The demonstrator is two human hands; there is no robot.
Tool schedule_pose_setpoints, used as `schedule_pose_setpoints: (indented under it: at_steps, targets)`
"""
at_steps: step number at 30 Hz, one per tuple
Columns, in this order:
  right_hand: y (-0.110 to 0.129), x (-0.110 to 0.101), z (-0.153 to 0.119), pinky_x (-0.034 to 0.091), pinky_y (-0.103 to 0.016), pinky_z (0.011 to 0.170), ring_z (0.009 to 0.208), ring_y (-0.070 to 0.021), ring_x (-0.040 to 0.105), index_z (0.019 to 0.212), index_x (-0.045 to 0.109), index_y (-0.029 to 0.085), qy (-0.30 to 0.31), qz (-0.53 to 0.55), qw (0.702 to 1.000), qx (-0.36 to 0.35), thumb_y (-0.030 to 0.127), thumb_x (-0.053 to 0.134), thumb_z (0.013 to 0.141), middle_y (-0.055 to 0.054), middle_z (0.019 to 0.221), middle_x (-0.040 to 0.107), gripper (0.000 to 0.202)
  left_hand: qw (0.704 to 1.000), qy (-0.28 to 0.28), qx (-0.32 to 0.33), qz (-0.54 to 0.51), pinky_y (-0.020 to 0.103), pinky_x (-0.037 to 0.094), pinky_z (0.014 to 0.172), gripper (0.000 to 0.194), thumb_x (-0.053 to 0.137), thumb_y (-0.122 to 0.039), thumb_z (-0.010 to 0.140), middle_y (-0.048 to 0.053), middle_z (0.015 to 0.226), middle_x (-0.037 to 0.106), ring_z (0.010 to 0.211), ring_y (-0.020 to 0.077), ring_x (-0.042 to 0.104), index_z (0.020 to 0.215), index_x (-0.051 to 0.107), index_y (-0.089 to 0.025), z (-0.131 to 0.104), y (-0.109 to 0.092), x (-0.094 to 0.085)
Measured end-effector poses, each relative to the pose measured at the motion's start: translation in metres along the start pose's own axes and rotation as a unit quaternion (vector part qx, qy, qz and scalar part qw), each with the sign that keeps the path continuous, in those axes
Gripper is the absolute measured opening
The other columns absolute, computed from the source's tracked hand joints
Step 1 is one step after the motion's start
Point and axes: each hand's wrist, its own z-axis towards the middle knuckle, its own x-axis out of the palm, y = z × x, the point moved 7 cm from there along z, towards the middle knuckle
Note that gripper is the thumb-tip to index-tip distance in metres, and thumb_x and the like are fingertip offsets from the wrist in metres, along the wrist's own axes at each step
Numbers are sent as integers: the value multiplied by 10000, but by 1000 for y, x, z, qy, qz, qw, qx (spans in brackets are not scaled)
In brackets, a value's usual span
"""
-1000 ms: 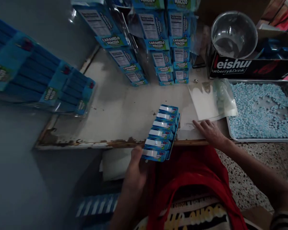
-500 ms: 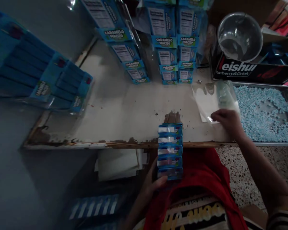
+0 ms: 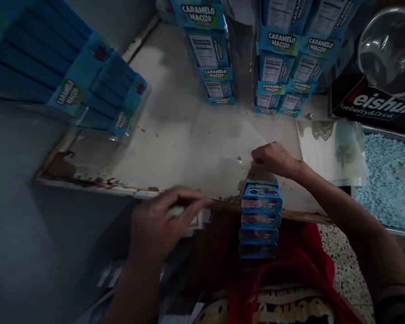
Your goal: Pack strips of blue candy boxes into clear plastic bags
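My right hand (image 3: 273,158) is closed in a pinch above the table, just beyond a row of blue candy boxes (image 3: 261,220). A faint sheen beside its fingers looks like a clear plastic bag; its edges are hard to make out. The boxes are lined up at the table's front edge, reaching back toward my red apron (image 3: 300,252). They carry "Caramelo Macizo" print. My left hand (image 3: 165,220), blurred by motion, is left of the boxes, thumb and fingers apart, touching nothing visible. Clear plastic bags (image 3: 324,155) lie flat on the table to the right.
Bagged stacks of blue boxes stand at the back (image 3: 219,74), back right (image 3: 280,67) and left (image 3: 97,85) of the worn white table (image 3: 175,148). Pale blue candies (image 3: 384,175) fill a tray at right. A clear bowl (image 3: 391,54) rests on a black carton (image 3: 374,103).
My right hand has moved left from the pile of bags to above the box row. My left hand has let go of the boxes and moved up and left. The view has shifted.
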Motion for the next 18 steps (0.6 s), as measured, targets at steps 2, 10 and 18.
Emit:
schedule_pose_setpoints:
  at_steps: [2, 10, 18]
  targets:
    - [-3, 3, -1, 255, -288, 715, 739, -119, 510, 946, 781, 183, -8, 14, 1000, 6, 127, 650, 947, -6, 851, 726, 143, 977, -42, 196, 67, 394, 554, 967, 325, 825, -560, 952, 60, 994, 831, 981, 268, 729, 931, 851, -237, 38, -38, 12]
    - [-3, 10, -16, 194, -308, 678, 736, -127, 500, 966, 771, 157, -14, 58, 998, 32, 241, 665, 1037, -30, 880, 738, 153, 901, 160, 367, 165, 387, 503, 854, 409, 560, -450, 1122, 95, 971, 808, 948, 267, 705, 1013, 861, -196, 99, -39, 113]
    - [-3, 20, -58, 249, -349, 692, 892, -195, 663, 981, 771, 134, -17, 6, 998, 57, 289, 582, 1143, -116, 1010, 774, 293, 845, 107, 454, 261, 337, 415, 667, 271, 571, -164, 1063, 59, 823, 699, 820, 222, 646, 828, 703, -179, 54, -51, 117]
